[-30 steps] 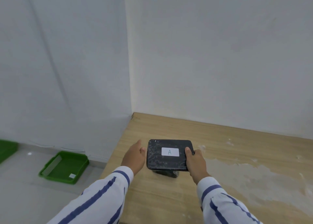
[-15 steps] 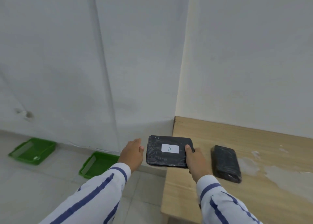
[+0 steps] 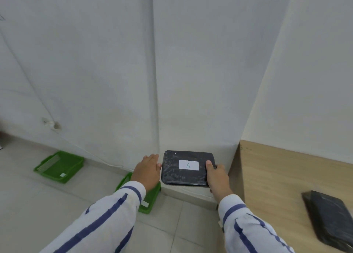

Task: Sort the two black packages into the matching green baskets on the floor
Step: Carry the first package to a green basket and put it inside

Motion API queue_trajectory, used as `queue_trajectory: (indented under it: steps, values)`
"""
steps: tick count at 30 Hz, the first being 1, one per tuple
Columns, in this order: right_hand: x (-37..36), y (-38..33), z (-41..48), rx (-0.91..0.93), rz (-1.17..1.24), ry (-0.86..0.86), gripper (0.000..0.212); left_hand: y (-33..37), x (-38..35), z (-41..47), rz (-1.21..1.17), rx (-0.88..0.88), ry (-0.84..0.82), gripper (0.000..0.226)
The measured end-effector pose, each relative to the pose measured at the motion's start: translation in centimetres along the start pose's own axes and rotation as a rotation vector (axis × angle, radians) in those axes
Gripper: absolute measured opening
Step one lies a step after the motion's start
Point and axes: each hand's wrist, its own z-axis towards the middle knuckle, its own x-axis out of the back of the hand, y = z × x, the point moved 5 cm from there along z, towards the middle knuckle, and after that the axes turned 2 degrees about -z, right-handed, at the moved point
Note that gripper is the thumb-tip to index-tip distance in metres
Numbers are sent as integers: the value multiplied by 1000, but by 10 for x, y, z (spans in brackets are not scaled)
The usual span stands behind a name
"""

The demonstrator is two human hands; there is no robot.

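A person's right hand (image 3: pixel 216 177) carries a black package (image 3: pixel 186 168) marked "A" at lower centre of the frame, held off the worktop (image 3: pixel 277 176) and out over the floor; the thumb lies on top at its right end, the fingers evidently clamped beneath, out of sight. The package is held flat, long axis running left to right. The left hand (image 3: pixel 148 169) hovers flat just beside its left end, fingers straight and close together, holding nothing. Below that hand sits the nearer green basket (image 3: pixel 150 197), partly hidden by the sleeve; a second green basket (image 3: pixel 59 166) lies further left. Two baskets, two packages: the other black package (image 3: pixel 332 218) rests on the worktop at lower right. The basket labels are too small to read.
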Motion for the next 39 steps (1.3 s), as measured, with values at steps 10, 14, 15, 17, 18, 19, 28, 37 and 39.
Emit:
queue_trajectory:
  steps: [10, 14, 15, 17, 18, 19, 28, 37, 39]
  values:
    - [-156, -113, 76, 59, -54, -111, 32, -125, 85, 110, 61, 122, 50, 50]
    - [-226, -147, 83, 77, -56, -142, 32, -185, 120, 138, 86, 143, 69, 50]
    - [-244, -155, 82, 78, -57, -140, 32, -201, 130, 145, 91, 141, 71, 50]
    - [-282, -172, 79, 74, -48, -137, 32, -236, 151, 155, 104, 132, 73, 50]
    - [-301, -180, 75, 69, -42, -131, 32, -255, 162, 160, 108, 126, 68, 50]
    - [-320, -186, 70, 58, -35, -124, 32, -274, 174, 164, 109, 123, 64, 50]
    - [-493, -242, 23, -41, 35, -115, 34, -444, 263, 197, 134, 83, 21, 50]
    - [-646, -293, 54, -48, -16, -114, 34, -578, 302, 277, 105, 87, -17, 50]
    - [-688, -305, 74, -60, -11, -118, 34, -610, 310, 307, 112, 94, -26, 50]
